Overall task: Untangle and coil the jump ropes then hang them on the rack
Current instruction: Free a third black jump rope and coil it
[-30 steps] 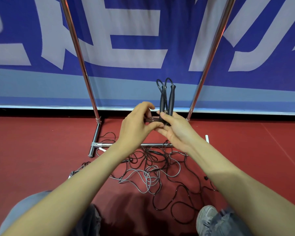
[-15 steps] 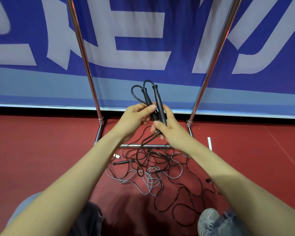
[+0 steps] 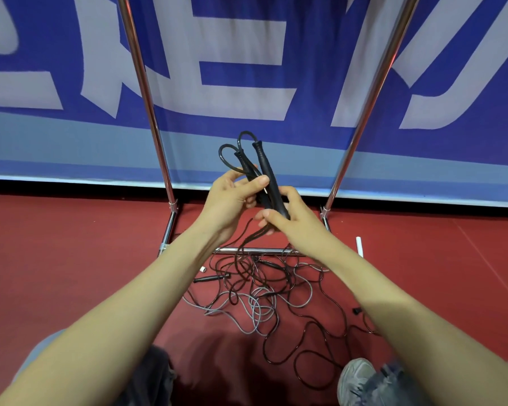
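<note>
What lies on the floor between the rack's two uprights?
In the head view, the rack's low crossbar spans the uprights, and a tangle of black and grey ropes lies over and in front of it.

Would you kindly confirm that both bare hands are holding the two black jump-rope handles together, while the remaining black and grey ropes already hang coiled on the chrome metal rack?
Not quite. The head view shows the left hand and right hand holding the two black jump-rope handles together, but the remaining black and grey ropes lie tangled on the red floor beside the base of the chrome metal rack, not hung on it.
</note>
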